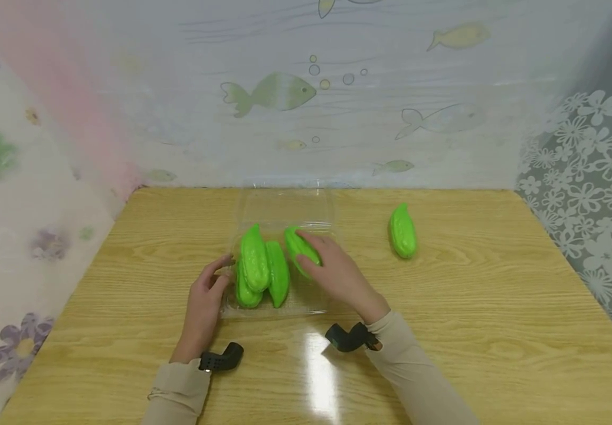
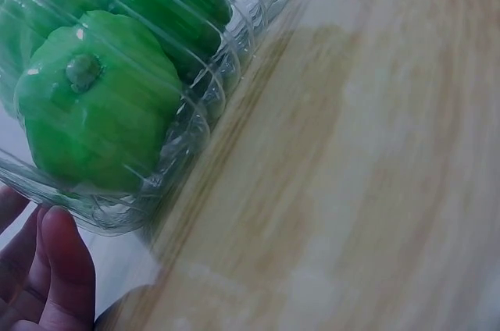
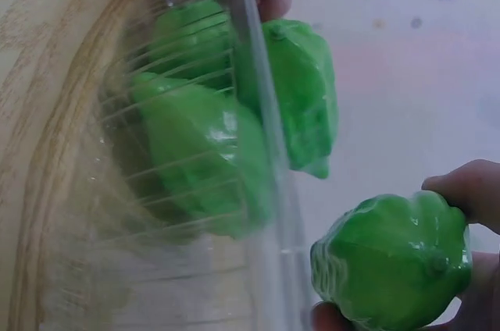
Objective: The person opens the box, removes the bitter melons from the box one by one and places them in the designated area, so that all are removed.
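In the head view my right hand (image 1: 337, 271) grips a glossy green bitter melon (image 1: 297, 248) over the right half of a clear plastic container (image 1: 306, 304). The right wrist view shows this bitter melon (image 3: 391, 261) between thumb and fingers, beyond the container's rim (image 3: 273, 136). Inside, at the left, 3 more bitter melons are grouped: one (image 1: 254, 260) lies on top, one (image 1: 248, 297) is partly hidden beneath it, and one (image 1: 278, 274) is beside them. My left hand (image 1: 203, 301) touches the container's left end with relaxed fingers; its thumb (image 2: 66, 261) is by the corner.
The container's transparent lid (image 1: 287, 206) is folded back toward the wall (image 1: 189, 147). Another bitter melon (image 1: 403, 231) lies on the wooden table (image 1: 470, 295), right of the container. Patterned walls border the table at the back and sides.
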Tool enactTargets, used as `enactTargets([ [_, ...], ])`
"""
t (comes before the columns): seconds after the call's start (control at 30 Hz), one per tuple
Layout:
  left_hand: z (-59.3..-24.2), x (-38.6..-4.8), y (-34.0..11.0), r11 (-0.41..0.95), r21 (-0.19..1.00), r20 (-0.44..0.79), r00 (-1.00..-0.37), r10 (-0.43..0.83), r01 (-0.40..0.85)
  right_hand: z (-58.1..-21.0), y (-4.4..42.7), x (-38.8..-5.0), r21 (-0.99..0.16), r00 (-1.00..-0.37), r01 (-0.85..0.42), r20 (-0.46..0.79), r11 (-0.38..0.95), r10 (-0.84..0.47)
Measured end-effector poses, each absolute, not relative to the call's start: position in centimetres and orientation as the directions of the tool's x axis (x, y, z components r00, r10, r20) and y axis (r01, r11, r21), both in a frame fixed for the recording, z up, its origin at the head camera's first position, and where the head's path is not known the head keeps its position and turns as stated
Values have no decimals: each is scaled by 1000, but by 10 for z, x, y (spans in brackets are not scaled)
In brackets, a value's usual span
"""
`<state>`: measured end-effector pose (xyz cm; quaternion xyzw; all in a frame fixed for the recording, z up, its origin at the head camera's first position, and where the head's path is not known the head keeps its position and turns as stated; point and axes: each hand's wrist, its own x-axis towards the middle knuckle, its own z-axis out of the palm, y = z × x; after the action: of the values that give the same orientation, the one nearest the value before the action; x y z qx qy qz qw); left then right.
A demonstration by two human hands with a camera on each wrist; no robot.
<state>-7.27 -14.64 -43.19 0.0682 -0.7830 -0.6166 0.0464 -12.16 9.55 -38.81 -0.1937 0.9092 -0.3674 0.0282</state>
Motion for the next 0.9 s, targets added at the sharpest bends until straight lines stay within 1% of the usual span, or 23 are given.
enactTargets([
  [0.2,-446,-78,-153,245,969,4,-987,-158,-35,-385,100,-123,-714,-923,-329,104,618,-370],
  [0.4,-451,-79,-153,253,967,12,-986,-164,-30,-382,103,-125,-737,-921,-324,103,593,-376],
  [0.6,-440,-76,-150,238,970,-6,-987,-163,-46,-379,108,-126,-786,-934,-277,87,552,-346],
  [0.7,-431,-73,-147,241,969,-4,-986,-165,-44,-378,111,-128,-787,-943,-255,72,562,-326],
  [0.9,-424,-69,-143,256,965,-5,-986,-168,-49,-378,116,-130,-785,-946,-253,78,565,-314],
])
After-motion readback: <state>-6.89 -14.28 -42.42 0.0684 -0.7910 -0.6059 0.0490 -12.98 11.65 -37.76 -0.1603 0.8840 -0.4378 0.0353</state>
